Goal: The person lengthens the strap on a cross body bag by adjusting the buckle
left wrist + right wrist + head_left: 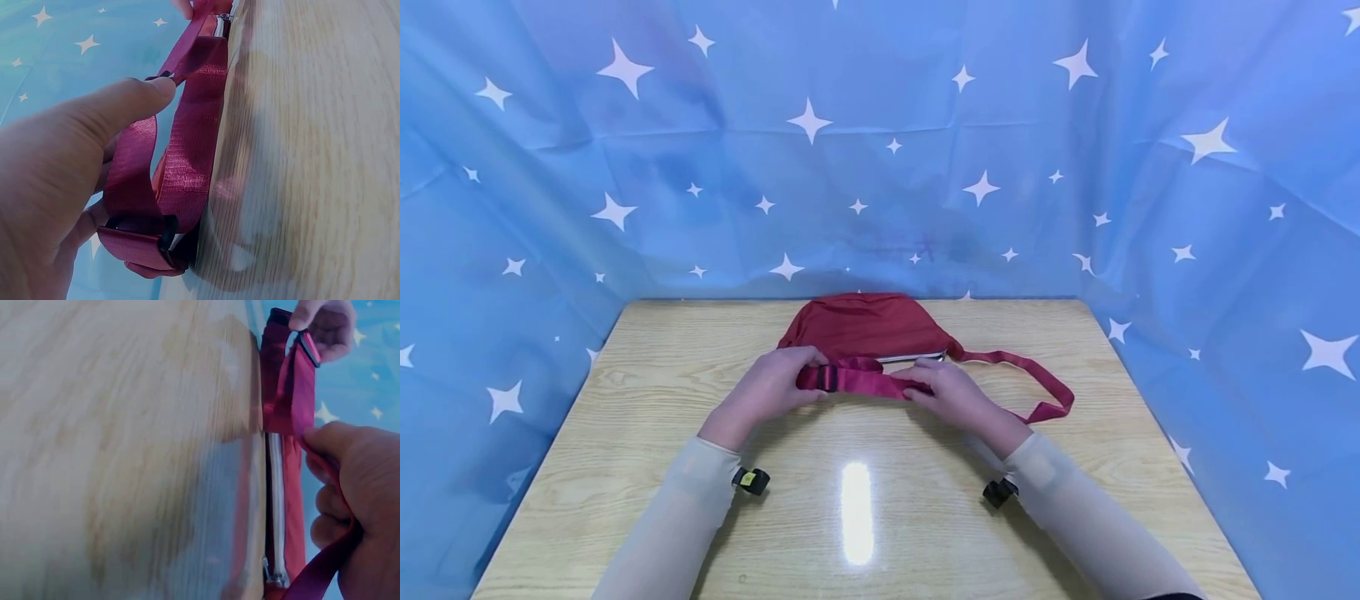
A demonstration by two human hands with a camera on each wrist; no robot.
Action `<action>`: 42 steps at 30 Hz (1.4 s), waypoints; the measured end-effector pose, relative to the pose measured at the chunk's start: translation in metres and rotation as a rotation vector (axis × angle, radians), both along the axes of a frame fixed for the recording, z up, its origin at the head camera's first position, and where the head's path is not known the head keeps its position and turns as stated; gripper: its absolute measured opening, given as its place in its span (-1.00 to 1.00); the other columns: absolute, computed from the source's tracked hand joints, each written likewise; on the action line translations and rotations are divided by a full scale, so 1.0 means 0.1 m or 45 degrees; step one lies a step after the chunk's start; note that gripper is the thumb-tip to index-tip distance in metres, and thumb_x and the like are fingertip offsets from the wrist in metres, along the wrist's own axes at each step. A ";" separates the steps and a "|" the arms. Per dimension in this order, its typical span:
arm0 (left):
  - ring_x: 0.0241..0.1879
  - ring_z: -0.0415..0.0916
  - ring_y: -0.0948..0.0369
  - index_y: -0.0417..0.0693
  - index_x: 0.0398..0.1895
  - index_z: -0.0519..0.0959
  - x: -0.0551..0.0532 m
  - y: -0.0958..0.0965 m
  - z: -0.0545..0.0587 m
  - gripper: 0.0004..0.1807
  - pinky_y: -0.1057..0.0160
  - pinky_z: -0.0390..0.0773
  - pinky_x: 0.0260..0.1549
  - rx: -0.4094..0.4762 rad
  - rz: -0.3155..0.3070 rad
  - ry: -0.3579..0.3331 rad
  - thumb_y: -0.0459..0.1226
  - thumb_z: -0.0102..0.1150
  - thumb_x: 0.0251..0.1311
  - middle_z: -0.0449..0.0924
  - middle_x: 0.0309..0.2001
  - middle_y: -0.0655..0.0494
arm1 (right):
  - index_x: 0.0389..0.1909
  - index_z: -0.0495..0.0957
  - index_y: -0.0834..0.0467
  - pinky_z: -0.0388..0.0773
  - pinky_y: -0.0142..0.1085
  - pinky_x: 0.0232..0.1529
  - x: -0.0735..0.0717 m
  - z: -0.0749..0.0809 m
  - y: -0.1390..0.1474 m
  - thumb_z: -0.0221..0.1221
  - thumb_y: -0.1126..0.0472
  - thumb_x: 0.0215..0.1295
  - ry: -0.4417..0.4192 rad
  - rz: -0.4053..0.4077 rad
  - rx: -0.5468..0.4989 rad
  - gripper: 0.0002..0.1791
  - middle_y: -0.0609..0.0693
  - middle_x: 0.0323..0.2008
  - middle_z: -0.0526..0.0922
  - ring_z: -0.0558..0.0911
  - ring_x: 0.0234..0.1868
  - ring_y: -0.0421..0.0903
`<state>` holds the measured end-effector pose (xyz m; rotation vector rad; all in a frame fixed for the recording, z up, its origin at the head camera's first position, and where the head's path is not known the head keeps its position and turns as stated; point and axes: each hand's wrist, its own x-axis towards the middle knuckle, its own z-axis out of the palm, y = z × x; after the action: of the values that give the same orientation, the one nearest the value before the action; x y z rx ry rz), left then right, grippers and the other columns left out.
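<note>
A red waist bag lies at the back of the table, its silver zipper along the near side. In front of it, the dark red strap stretches between both hands. My left hand pinches the strap by a black slider buckle; the left wrist view has the thumb on the strap's black slider and a second black buckle lower down. My right hand pinches the strap between thumb and fingers, and the strap runs on through the palm. Beyond that hand the strap loops rightward back to the bag.
The wooden table has a bright light reflection near its front middle. A blue cloth with white stars hangs behind and at both sides. Small black devices sit at the left wrist and right wrist.
</note>
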<state>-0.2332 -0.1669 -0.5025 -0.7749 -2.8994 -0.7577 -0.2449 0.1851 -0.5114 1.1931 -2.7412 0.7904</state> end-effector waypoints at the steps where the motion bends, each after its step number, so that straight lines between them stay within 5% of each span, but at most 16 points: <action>1: -0.08 0.64 0.17 0.05 0.17 0.70 0.00 0.00 0.00 -0.45 0.03 0.67 0.00 0.007 -0.003 0.007 -0.11 0.74 0.16 0.76 0.03 0.17 | 0.33 0.76 0.01 0.64 -0.17 -0.13 0.01 -0.01 0.00 0.44 0.27 0.49 0.003 -0.004 0.001 -0.58 -0.02 0.05 0.77 0.70 -0.08 -0.10; 7: 0.13 0.69 0.09 0.03 0.21 0.70 0.03 0.03 0.01 -0.44 -0.05 0.66 0.18 0.041 -0.020 0.042 -0.12 0.73 0.18 0.76 0.14 0.10 | 0.36 0.69 0.08 0.65 -0.13 -0.10 0.08 -0.01 -0.10 0.44 0.13 0.52 0.024 -0.066 -0.002 -0.55 -0.07 -0.07 0.66 0.60 -0.20 -0.15; 13: 0.15 0.67 0.09 0.07 0.22 0.69 0.03 0.04 0.01 -0.43 -0.06 0.65 0.20 0.061 -0.019 0.064 -0.13 0.74 0.17 0.75 0.15 0.11 | 0.35 0.65 0.16 0.62 -0.03 0.18 0.09 0.06 -0.41 0.52 0.07 0.43 0.140 -0.059 -0.054 -0.44 0.03 0.11 0.63 0.57 0.13 -0.01; 20: 0.24 0.66 0.07 0.04 0.25 0.69 0.02 0.05 0.00 -0.42 -0.05 0.61 0.28 0.078 -0.043 0.076 -0.10 0.72 0.20 0.75 0.18 0.09 | 0.43 0.60 0.11 0.51 -0.04 0.36 0.05 0.15 -0.79 0.51 -0.01 0.44 0.152 -0.023 0.029 -0.37 -0.04 0.22 0.63 0.56 0.25 -0.03; 29: 0.23 0.66 0.08 0.02 0.24 0.70 0.04 0.05 -0.02 -0.42 -0.02 0.63 0.26 0.134 -0.053 0.085 -0.08 0.70 0.20 0.75 0.17 0.09 | 0.37 0.64 0.07 0.48 -0.08 0.30 -0.02 0.13 -0.89 0.50 -0.05 0.45 0.115 0.016 0.068 -0.42 -0.10 0.14 0.64 0.54 0.16 -0.09; 36: 0.18 0.67 0.10 0.06 0.29 0.67 0.05 0.03 -0.01 -0.44 -0.03 0.64 0.22 0.217 -0.012 -0.064 -0.03 0.63 0.29 0.74 0.19 0.16 | 0.30 0.64 0.02 0.48 -0.10 0.29 -0.05 0.09 -0.87 0.52 -0.03 0.43 0.117 0.001 0.040 -0.48 -0.14 0.09 0.60 0.52 0.11 -0.13; 42: 0.03 0.67 0.16 0.08 0.11 0.74 0.05 -0.04 -0.02 -0.81 -0.04 0.65 0.14 0.307 0.003 -0.127 -0.19 0.41 0.54 0.76 0.01 0.22 | 0.30 0.62 0.08 0.50 -0.06 0.24 -0.06 0.06 -0.84 0.57 0.09 0.36 0.151 0.013 -0.025 -0.44 -0.07 0.10 0.61 0.53 0.13 -0.06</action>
<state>-0.2287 -0.1710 -0.5043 -0.7264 -2.8167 -1.1497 -0.2512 0.1016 -0.5055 1.2101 -2.6287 0.7212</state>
